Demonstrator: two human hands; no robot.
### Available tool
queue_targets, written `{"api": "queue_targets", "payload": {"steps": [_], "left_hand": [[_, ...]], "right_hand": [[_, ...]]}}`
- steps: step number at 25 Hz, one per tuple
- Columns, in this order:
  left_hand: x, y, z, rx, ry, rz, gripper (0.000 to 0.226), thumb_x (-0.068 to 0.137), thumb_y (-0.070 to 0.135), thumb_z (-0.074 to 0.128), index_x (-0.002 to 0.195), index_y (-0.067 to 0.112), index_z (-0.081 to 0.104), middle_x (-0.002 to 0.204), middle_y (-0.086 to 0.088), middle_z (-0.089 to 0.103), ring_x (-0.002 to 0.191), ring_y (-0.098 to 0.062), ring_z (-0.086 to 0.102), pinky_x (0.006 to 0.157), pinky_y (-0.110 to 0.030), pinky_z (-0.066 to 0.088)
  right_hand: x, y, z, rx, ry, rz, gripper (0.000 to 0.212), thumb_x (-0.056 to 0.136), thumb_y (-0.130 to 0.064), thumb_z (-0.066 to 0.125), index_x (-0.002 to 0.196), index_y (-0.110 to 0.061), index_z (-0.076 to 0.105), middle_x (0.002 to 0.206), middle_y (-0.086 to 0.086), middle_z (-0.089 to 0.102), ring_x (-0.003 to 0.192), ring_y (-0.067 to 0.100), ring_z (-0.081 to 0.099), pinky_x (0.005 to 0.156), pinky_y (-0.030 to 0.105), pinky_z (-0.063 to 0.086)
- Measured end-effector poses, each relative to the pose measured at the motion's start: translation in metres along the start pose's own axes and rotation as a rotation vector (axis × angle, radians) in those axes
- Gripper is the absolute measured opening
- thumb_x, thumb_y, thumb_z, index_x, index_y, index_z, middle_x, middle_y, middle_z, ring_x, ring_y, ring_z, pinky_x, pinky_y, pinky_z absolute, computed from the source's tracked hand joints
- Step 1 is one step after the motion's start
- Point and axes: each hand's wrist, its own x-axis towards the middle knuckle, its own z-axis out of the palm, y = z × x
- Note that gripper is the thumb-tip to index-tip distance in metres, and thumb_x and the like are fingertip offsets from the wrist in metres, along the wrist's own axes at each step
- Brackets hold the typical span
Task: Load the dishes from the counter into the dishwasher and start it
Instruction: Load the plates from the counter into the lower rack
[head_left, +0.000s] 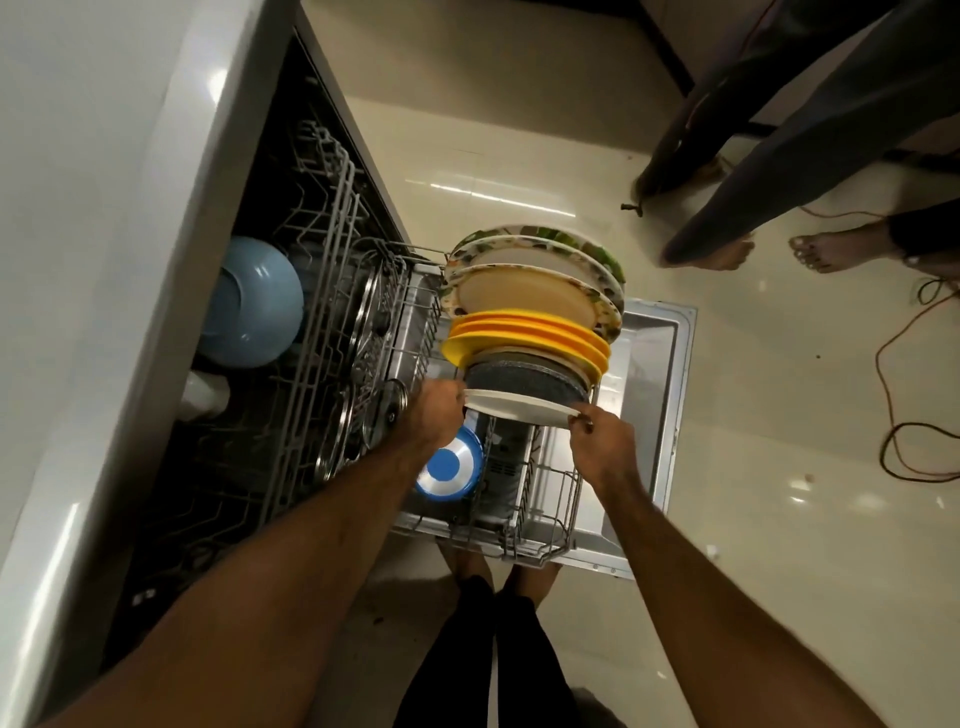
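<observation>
White round plate (519, 408) pinched at opposite rims by my left hand (436, 410) and right hand (602, 441). Risk: it misses the slot in the grey wire rack (563, 512) below my fingers and clacks the grey speckled plate (524, 379) just beyond.

White plate (519, 408), dark grey speckled plate (519, 382), bright yellow plates (524, 335), cream plates (524, 291) with green-and-brown leaf-pattern rims, light blue bowl (249, 301), blue-and-white ringed dish (449, 465), pale grey wire rack (545, 519), glossy cream floor (779, 519), orange cable (893, 332).
</observation>
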Motion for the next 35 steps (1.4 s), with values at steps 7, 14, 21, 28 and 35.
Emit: {"api": "queue_targets", "payload": {"steps": [7, 14, 21, 28, 35], "left_hand": [[0.017, -0.009, 0.021, -0.159, -0.17, -0.035, 0.034, 0.102, 0.008, 0.055, 0.135, 0.012, 0.058, 0.112, -0.008, 0.067, 0.099, -0.023, 0.062, 0.083, -0.036, 0.052], [0.02, -0.013, 0.021, -0.215, -0.209, -0.023, 0.052, 0.097, 0.011, 0.061, 0.147, 0.02, 0.051, 0.13, -0.007, 0.067, 0.116, -0.027, 0.064, 0.099, -0.043, 0.055], [-0.008, 0.004, 0.029, -0.311, -0.097, -0.169, 0.058, 0.094, 0.013, 0.066, 0.149, 0.02, 0.049, 0.132, -0.01, 0.064, 0.119, -0.029, 0.062, 0.091, -0.029, 0.047], [-0.059, 0.084, 0.076, -0.491, 0.05, -0.35, 0.07, 0.098, 0.023, 0.066, 0.158, 0.008, 0.034, 0.156, -0.015, 0.046, 0.141, -0.032, 0.046, 0.111, -0.034, 0.036], [-0.101, 0.173, 0.14, -0.669, 0.046, -0.446, 0.071, 0.094, 0.032, 0.061, 0.158, 0.018, 0.033, 0.156, -0.005, 0.043, 0.138, -0.025, 0.048, 0.114, -0.038, 0.042]], "right_hand": [[0.017, -0.001, 0.014, 0.0, -0.071, 0.06, 0.029, 0.106, -0.013, 0.056, 0.134, -0.013, 0.065, 0.111, 0.007, 0.072, 0.076, 0.014, 0.066, 0.059, 0.02, 0.049], [0.027, -0.013, 0.015, -0.066, -0.128, -0.035, 0.035, 0.104, -0.009, 0.056, 0.139, -0.013, 0.058, 0.126, 0.01, 0.07, 0.091, 0.019, 0.065, 0.06, 0.013, 0.041], [0.035, -0.016, -0.006, -0.224, -0.308, -0.232, 0.038, 0.103, -0.006, 0.053, 0.14, -0.015, 0.055, 0.126, 0.012, 0.067, 0.094, 0.019, 0.065, 0.069, 0.021, 0.053], [0.042, -0.011, -0.059, -0.43, -0.53, -0.571, 0.045, 0.105, -0.017, 0.055, 0.149, -0.017, 0.049, 0.139, 0.007, 0.06, 0.125, 0.027, 0.059, 0.105, 0.038, 0.048], [0.059, 0.016, -0.097, -0.682, -0.625, -0.735, 0.061, 0.097, -0.025, 0.067, 0.152, -0.022, 0.043, 0.146, 0.005, 0.057, 0.13, 0.028, 0.058, 0.107, 0.041, 0.051]]}}
